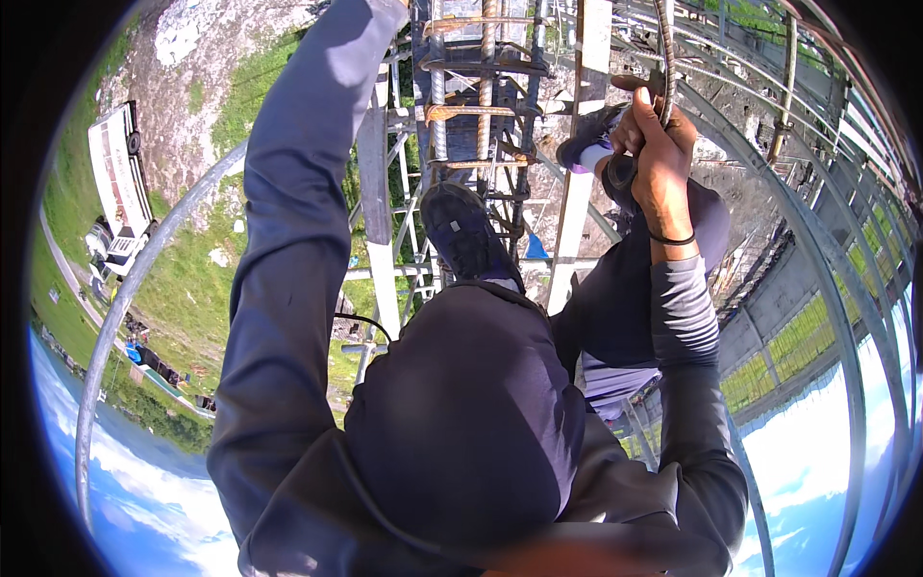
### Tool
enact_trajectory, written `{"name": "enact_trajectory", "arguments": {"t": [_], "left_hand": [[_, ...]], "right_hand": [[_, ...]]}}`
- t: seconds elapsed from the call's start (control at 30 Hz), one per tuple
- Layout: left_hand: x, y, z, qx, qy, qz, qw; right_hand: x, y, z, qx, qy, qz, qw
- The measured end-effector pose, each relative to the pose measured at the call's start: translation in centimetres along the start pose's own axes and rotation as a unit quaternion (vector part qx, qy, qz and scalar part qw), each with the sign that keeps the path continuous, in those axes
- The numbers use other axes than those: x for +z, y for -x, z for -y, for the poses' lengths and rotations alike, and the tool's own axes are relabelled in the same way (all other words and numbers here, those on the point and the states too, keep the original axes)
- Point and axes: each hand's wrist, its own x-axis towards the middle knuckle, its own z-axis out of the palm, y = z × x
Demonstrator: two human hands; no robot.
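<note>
My left sleeve (298, 154) reaches up past the top edge; the hand at its end is out of view. At upper right my right hand (659, 154) is closed around the lower part of a curved ribbed steel bar (665, 38); a dark object under the fingers is partly hidden. Between my arms, a rebar cage (478, 111) with rusty cross ties runs away from me, flanked by pale lengthwise beams (582, 58). My left shoe (457, 231) rests on the cage, and my right shoe (582, 144) is beside the right beam, partly behind that hand.
I am up on steelwork over rocky, grassy ground (173, 58). Curved metal tubes (115, 322) arch on both sides, with denser bars and a grey structure (760, 337) at right. A white truck (117, 173) stands below left; a small blue object (536, 248) shows between the bars.
</note>
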Motion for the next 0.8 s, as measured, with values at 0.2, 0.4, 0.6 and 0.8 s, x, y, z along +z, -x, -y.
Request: {"name": "enact_trajectory", "arguments": {"t": [0.2,0.4,0.6,0.8], "left_hand": [[-1.1,-0.1,-2.4,-0.023,0.06,0.014,0.998],[-3.5,0.2,-7.6,-0.032,0.115,0.023,0.993],[-4.4,4.4,-13.7,0.006,0.14,0.007,0.99],[-5.7,9.1,-18.0,0.065,0.07,-0.01,0.995]], "right_hand": [[0.5,-0.1,-0.3,-0.033,0.085,0.055,0.994],[0.7,0.2,1.0,0.089,0.083,0.029,0.992],[0.6,-0.3,0.5,-0.009,0.12,0.034,0.992],[-0.4,-0.2,-0.4,-0.036,0.081,0.05,0.995]]}}
